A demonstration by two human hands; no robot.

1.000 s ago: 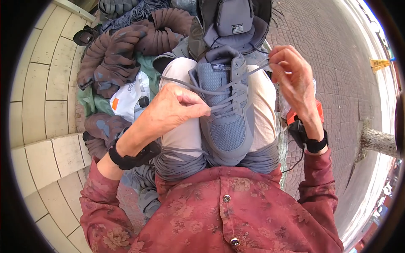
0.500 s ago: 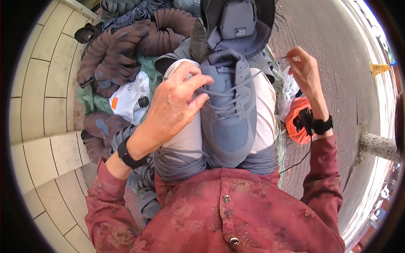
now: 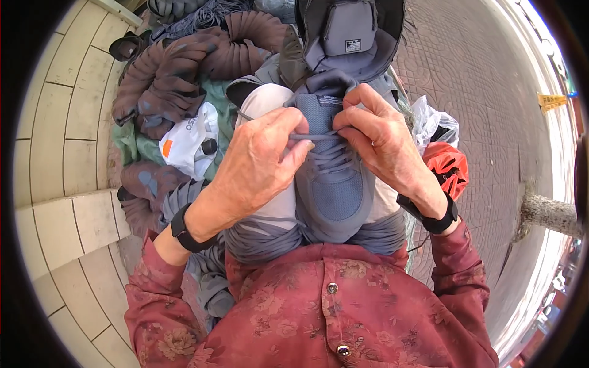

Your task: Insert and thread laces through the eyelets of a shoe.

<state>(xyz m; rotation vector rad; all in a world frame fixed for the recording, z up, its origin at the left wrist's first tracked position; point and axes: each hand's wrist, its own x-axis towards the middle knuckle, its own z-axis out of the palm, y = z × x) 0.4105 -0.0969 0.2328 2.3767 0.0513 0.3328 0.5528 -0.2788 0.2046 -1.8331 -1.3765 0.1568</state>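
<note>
A grey sneaker [image 3: 334,193] rests between my thighs, its toe pointing toward me. Grey shoelace [image 3: 320,136] crosses the tongue in rows, its upper stretch spanning between my two hands. My left hand [image 3: 254,162] is closed at the left eyelet side, thumb and forefinger pinching the lace. Opposite it, my right hand [image 3: 383,138] has its fingertips pressed together on the lace by the right eyelets. The fingers hide part of both eyelet rows. Bundles of loose grey laces [image 3: 262,236] lie over my thighs on both sides of the toe.
Beyond the shoe stands a dark grey padded item [image 3: 351,30] with a pouch. Curved stacks of nested brown pieces [image 3: 162,76] lie at far left, beside a white plastic bag [image 3: 191,138]. At right are an orange bag [image 3: 446,164], a clear bag [image 3: 434,119] and a tree trunk [image 3: 549,213].
My right hand has come in from the far right to the shoe's right eyelet side. My left hand has shifted slightly down and stays by the left eyelets.
</note>
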